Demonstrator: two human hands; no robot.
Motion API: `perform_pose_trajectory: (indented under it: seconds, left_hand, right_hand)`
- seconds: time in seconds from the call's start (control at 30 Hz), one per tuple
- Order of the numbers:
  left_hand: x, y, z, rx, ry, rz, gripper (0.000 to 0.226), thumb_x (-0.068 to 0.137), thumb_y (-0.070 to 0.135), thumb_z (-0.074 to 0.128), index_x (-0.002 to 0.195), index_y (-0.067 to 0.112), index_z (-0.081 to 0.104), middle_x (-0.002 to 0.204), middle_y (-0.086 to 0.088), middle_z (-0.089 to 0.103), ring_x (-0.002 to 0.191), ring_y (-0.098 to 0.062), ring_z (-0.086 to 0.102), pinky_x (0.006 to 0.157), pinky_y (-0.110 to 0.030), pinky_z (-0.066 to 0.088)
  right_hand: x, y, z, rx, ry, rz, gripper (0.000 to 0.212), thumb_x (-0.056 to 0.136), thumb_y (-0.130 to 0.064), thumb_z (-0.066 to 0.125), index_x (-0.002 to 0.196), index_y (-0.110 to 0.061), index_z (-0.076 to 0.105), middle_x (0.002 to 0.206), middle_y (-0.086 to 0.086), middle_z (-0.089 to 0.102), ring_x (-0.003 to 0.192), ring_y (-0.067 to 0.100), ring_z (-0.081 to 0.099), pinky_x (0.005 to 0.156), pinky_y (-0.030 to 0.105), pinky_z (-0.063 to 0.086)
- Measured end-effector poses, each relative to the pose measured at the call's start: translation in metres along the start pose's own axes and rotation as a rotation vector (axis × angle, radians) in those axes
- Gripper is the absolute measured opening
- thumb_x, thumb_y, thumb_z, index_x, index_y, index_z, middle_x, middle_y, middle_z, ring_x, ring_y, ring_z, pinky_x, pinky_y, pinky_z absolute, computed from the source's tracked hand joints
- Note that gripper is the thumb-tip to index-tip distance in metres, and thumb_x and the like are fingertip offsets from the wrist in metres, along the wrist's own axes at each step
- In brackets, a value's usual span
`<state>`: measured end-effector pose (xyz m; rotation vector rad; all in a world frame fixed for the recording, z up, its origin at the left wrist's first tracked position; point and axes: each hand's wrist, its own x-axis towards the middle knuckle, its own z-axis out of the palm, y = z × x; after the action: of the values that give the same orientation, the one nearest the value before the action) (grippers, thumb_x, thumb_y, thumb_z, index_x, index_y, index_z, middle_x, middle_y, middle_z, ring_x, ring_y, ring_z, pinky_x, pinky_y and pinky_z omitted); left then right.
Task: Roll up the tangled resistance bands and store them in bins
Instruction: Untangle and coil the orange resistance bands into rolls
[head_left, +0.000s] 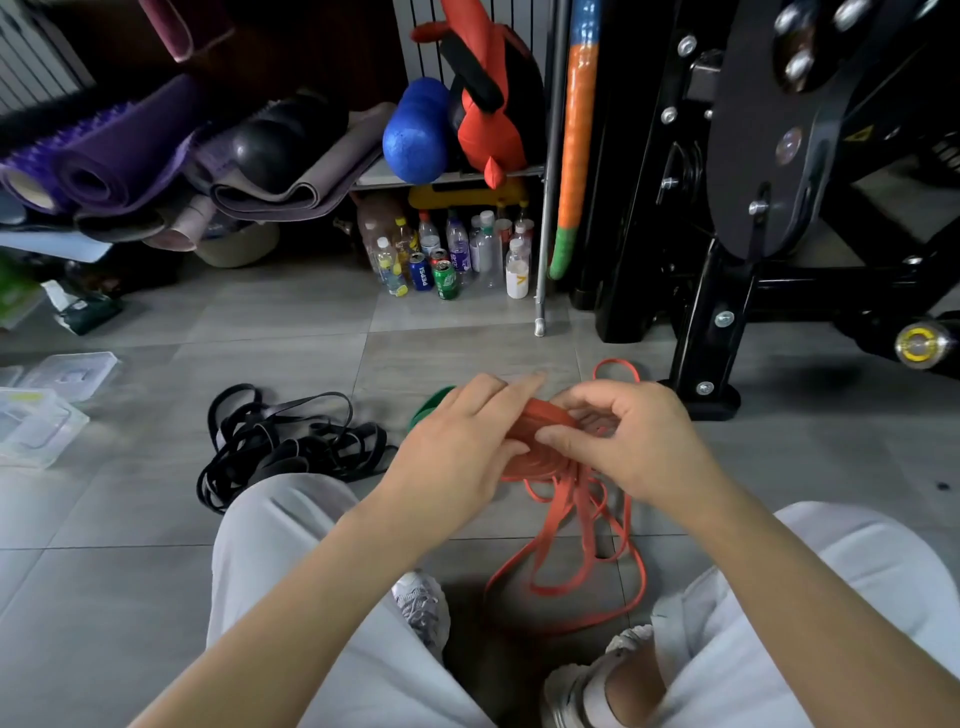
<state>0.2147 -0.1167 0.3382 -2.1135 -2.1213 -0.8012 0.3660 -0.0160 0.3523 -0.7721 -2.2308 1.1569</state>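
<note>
So, roughly partway through the first band, I'd say. The red band (540, 441) is half coiled: a flat, tight spiral of it sits pinched between both hands, just above the person's knees. The left hand (457, 447) grips the coil from the side, and the right hand (628, 441) is closed on it from the other side, thumb pressing the outer wrap. Loose red loops hang down from the coil onto the floor (291, 322), so there's plenty left to wind. Left of the coil, the black band (280, 441) is a full-on tangle, untouched. A bit of green band (431, 402) peeks out behind the left hand. Clear plastic bins (36, 415) sit far left of the coil, apparently with no bands in them. Bands look like flat, matte, stretchy rubber.
</note>
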Motion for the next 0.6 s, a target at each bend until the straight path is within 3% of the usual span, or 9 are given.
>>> perform_pose_trajectory:
  seconds: [0.07,0.13,0.33,0.47,0.6]
  left_hand:
    - [-0.002,0.000,0.001,-0.159,0.039,-0.105,0.058,0.084,0.019,0.062,0.138,0.019,0.043,0.096,0.012,0.046,0.084,-0.007,0.046,0.076,-0.007,0.036]
    - [-0.004,-0.001,0.000,-0.228,0.096,-0.190,0.059,0.086,0.017,0.064,0.140,0.021,0.041,0.097,0.016,0.043,0.083,0.000,0.041,0.078,-0.001,0.033]
    - [-0.004,0.005,0.002,-0.469,0.274,-0.332,0.057,0.085,0.011,0.066,0.129,0.039,0.040,0.108,0.018,0.049,0.099,0.010,0.049,0.081,-0.004,0.039]
    - [-0.003,0.022,0.007,-0.696,0.380,-0.442,0.054,0.084,0.003,0.065,0.116,0.041,0.044,0.107,0.020,0.054,0.095,0.007,0.057,0.079,-0.011,0.048]
    - [-0.004,0.023,0.010,-0.729,0.312,-0.469,0.052,0.085,0.005,0.065,0.118,0.040,0.042,0.111,0.011,0.053,0.095,0.006,0.056,0.080,-0.014,0.050]
  right_hand:
    - [-0.001,0.002,-0.002,0.073,0.027,0.016,0.025,0.070,-0.021,0.080,0.076,-0.042,0.067,0.073,-0.010,0.072,0.070,0.006,0.068,0.075,0.033,0.057]
    - [-0.002,0.005,-0.004,0.121,0.028,0.044,0.029,0.071,-0.019,0.080,0.076,-0.044,0.067,0.077,-0.009,0.073,0.074,0.007,0.070,0.078,0.035,0.057]
    - [-0.002,0.006,-0.006,0.195,0.055,0.064,0.030,0.069,-0.017,0.080,0.082,-0.041,0.068,0.079,-0.010,0.074,0.078,0.006,0.070,0.083,0.032,0.056]
    - [0.000,0.004,-0.003,0.278,0.061,0.058,0.026,0.072,-0.014,0.078,0.084,-0.035,0.069,0.079,-0.005,0.074,0.074,0.013,0.072,0.077,0.039,0.058]
    - [0.000,0.006,-0.006,0.218,0.027,0.069,0.023,0.075,-0.013,0.077,0.082,-0.033,0.069,0.078,-0.004,0.074,0.071,0.014,0.072,0.071,0.043,0.059]
